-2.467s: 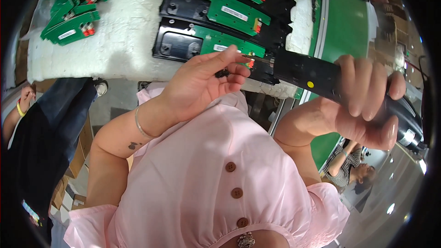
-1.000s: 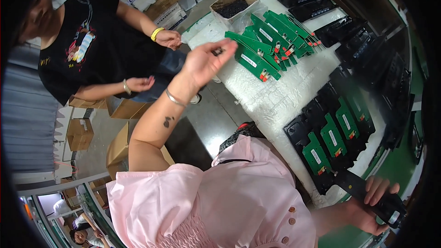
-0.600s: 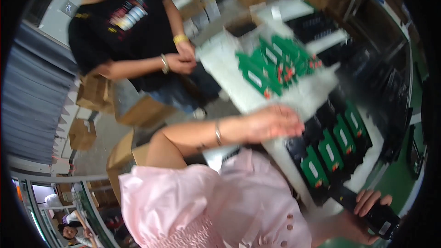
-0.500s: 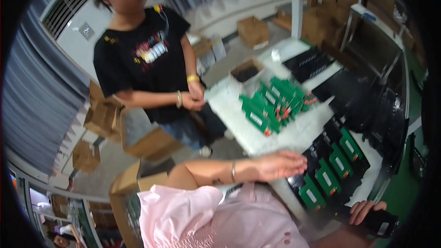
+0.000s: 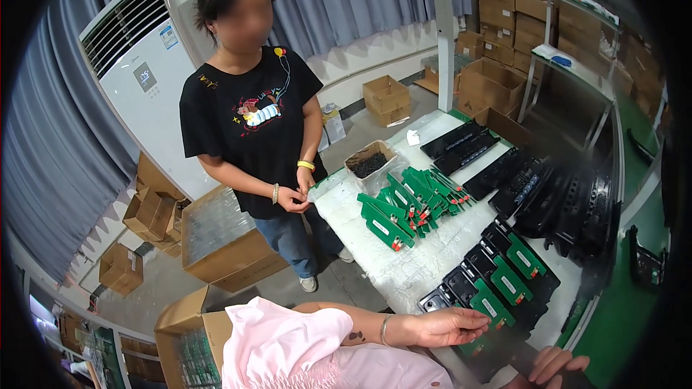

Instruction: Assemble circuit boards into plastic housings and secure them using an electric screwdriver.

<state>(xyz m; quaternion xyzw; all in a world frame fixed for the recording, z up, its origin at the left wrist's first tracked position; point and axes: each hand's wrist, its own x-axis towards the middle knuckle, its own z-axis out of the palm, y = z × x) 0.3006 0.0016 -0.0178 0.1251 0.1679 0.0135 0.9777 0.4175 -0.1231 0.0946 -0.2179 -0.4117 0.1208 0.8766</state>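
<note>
My left hand (image 5: 454,327), with a bracelet at the wrist, is over the near end of a row of black plastic housings (image 5: 453,285) fitted with green circuit boards (image 5: 490,301). Its thumb and fingers are pressed together beside the nearest boards; anything between them is too small to make out. At the lower right edge my right hand (image 5: 553,367) shows curled fingers. What they close on is cut off and dark. A pile of loose green boards with red-orange ends (image 5: 414,202) lies farther back on the white-covered table (image 5: 389,263).
A box of small black parts (image 5: 371,161) stands beyond the loose boards. Black housings (image 5: 569,205) are stacked at the right. Across the table's left side stands a person (image 5: 252,115) with hands together. Cardboard boxes (image 5: 231,256) sit on the floor.
My left hand has come down and nearer, its flat fingers now drawn together. My right hand has moved down and left, and the black part under it has mostly left view.
</note>
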